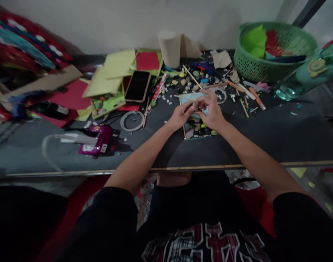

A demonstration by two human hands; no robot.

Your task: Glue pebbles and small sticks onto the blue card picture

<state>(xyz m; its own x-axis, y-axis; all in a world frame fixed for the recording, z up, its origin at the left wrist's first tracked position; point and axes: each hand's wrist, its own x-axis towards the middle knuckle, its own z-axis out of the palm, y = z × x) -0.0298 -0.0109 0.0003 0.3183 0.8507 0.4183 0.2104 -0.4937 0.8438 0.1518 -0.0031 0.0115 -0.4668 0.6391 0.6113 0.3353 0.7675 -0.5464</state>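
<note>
Blue panel (pixel 193 96) is laid on the counter (pixel 144 149). Above it, a small piece (pixel 195 104) appears gripped by left hand (pixel 182 114) and right hand (pixel 212 112); fingertip handling seems underway; steady control is required next.

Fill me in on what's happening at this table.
A person has both hands together over a small stick-edged blue panel. The fingertips of the left hand and right hand meet at what looks like a small stone; which hand has the grip is unclear. Pebbles cover the panel's near part, while blue shows farther back. Loose stones lie beyond it, with a phone to the left and a green basket to the right.
</note>
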